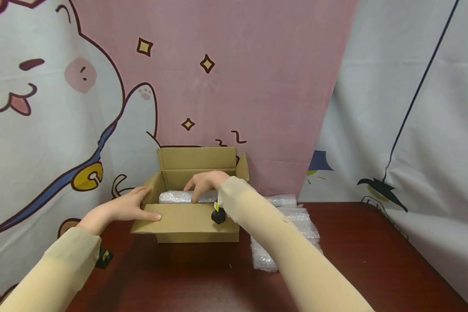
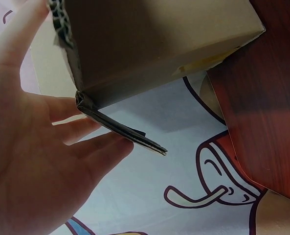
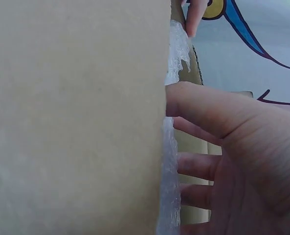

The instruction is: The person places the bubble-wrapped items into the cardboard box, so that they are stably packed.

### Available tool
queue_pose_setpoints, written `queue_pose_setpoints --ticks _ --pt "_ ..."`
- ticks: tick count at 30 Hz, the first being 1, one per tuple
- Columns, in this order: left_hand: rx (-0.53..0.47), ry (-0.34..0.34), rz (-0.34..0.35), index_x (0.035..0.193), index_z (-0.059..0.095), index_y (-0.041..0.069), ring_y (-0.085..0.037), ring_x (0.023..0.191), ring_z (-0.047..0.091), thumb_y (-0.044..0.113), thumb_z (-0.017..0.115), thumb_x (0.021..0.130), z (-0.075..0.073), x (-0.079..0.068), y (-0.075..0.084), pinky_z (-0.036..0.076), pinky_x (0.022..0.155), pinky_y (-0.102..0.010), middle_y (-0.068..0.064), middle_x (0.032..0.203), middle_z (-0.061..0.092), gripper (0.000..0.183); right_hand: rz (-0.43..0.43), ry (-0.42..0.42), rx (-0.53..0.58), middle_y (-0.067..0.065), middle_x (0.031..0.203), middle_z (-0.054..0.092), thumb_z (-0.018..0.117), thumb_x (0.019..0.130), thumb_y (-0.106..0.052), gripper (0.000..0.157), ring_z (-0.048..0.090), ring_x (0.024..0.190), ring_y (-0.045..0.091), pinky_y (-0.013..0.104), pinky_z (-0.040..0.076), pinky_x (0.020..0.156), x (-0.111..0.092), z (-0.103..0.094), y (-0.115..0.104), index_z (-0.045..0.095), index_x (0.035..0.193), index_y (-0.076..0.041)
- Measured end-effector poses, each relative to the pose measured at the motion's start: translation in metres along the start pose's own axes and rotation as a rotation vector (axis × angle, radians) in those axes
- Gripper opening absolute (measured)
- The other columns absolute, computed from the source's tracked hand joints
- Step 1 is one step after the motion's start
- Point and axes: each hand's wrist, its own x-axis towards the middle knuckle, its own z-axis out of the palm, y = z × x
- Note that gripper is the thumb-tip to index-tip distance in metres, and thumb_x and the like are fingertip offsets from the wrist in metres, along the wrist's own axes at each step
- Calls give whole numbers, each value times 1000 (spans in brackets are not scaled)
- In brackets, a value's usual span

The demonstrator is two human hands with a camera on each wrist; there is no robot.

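Note:
An open cardboard box [image 1: 196, 237] stands on the table, its flaps spread outward. My left hand [image 1: 129, 205] holds the box at its near left corner, with the thumb over the front flap [image 1: 183, 219]. In the left wrist view, the other fingers lie against the outside of a side flap [image 2: 122, 128]. Inside the box is a bundle of clear bubble wrap [image 1: 174, 197]. My right hand [image 1: 205, 182] reaches in from above and grips this bubble wrap [image 3: 170, 161], thumb on the near side and fingers on the far side. What the wrap encloses cannot be made out.
More bubble wrap [image 1: 263, 255] lies to the right of the box, partly hidden behind my right forearm. The dark red wooden table [image 1: 359, 251] ends at a printed cloth backdrop [image 1: 257, 86] close behind the box. Small black devices sit at both wrists.

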Motion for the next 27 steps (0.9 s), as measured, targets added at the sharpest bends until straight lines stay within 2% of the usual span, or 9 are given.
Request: queue_pose_setpoints --ticks 6,12,16,20,24,27 --pt "-1 -2 1 146 20 -16 -55 135 22 56 73 79 1 0 -1 26 104 -65 -40 147 21 112 -1 -24 -23 -1 150 40 67 88 -19 57 34 138 18 32 34 106 2 2 -1 52 143 -23" --pt "-6 -6 0 146 19 -16 -54 135 22 56 72 79 -1 -1 0 26 104 -65 -39 147 21 112 -3 -50 -71 -1 148 44 64 92 -27 52 45 130 20 33 40 101 3 2 1 52 142 -23" --pt "-11 -4 6 146 19 -17 -54 135 21 55 73 79 -2 -2 2 26 104 -65 -39 148 20 112 -1 -54 -42 0 147 46 63 93 -28 49 49 126 21 34 43 100 0 1 2 55 140 -22" --pt "-15 -4 14 146 19 -17 -54 135 21 55 73 80 -3 -2 1 25 104 -65 -39 148 20 111 0 -67 8 2 147 46 63 94 -28 47 51 125 25 41 42 101 -6 -2 4 56 139 -21" --pt "-20 -5 17 146 19 -16 -54 135 20 54 73 80 -2 -2 1 25 104 -65 -39 148 19 111 8 -62 -3 1 146 46 64 93 -34 47 53 123 27 52 41 100 -11 -7 6 56 139 -26" --pt "-20 -6 16 147 19 -16 -54 135 20 54 73 80 -2 -2 0 25 104 -66 -39 148 20 111 -11 -62 1 1 147 45 64 93 -35 49 56 119 27 52 42 99 -15 -14 8 55 140 -26"
